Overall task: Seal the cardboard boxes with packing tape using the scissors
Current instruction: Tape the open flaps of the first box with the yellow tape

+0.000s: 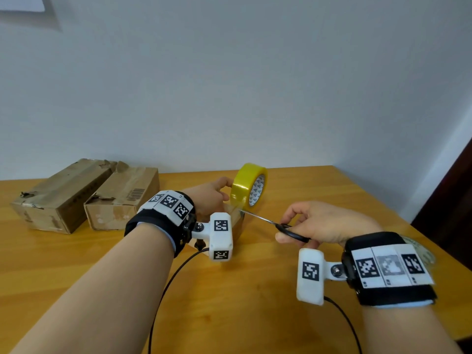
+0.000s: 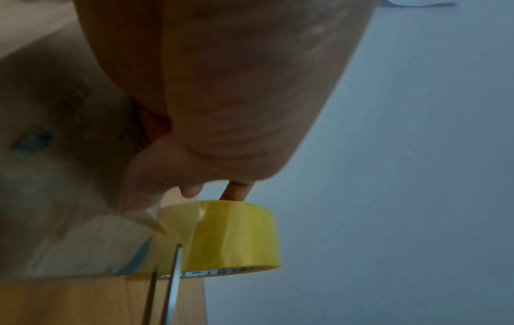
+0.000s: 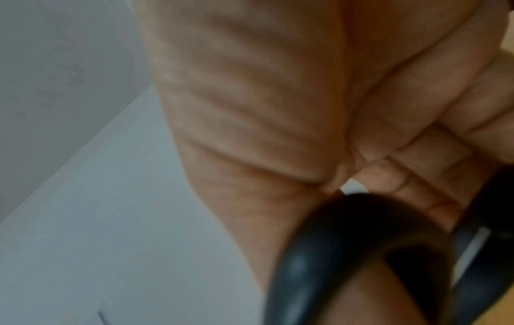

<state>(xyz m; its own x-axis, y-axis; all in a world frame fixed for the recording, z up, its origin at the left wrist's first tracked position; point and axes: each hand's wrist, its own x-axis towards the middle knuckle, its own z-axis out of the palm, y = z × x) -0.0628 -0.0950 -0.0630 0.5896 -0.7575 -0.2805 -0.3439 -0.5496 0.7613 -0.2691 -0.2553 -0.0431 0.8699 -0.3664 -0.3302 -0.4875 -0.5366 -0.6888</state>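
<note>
Pale grey wall rises behind a honey-coloured wooden desk [image 1: 293,264], and the work sits close to its middle. Far over at ten o'clock, two worn brown cardboard boxes [image 1: 86,198] lie side by side, touching, well apart from the hands — parked out of the way, I judge, though whether they are already taped cannot be told.

Nearer, a third small cardboard box [image 1: 236,221] stands under the left hand [image 1: 210,198], mostly hidden by the wrist camera. That hand's fingers are curled round the glossy yellow roll of packing tape [image 1: 249,187], one fingertip [image 2: 236,193] pushed into the core, holding it up on edge just past the box's one-o'clock corner. From the roll a short span of clear tape [image 2: 178,222] runs down to the box top. The roll is lifted, it seems, to keep that span taut and off the cardboard, so a blade can pass through it cleanly.

From four o'clock come the black-handled steel scissors [image 1: 278,226], the right hand [image 1: 324,223] gripping them with fingers through the loops. The left wrist view shows the blades slightly parted, their tips at the taut span right beside the roll. Cutting close should leave little loose tail, but slack tape could fold onto itself.
</note>
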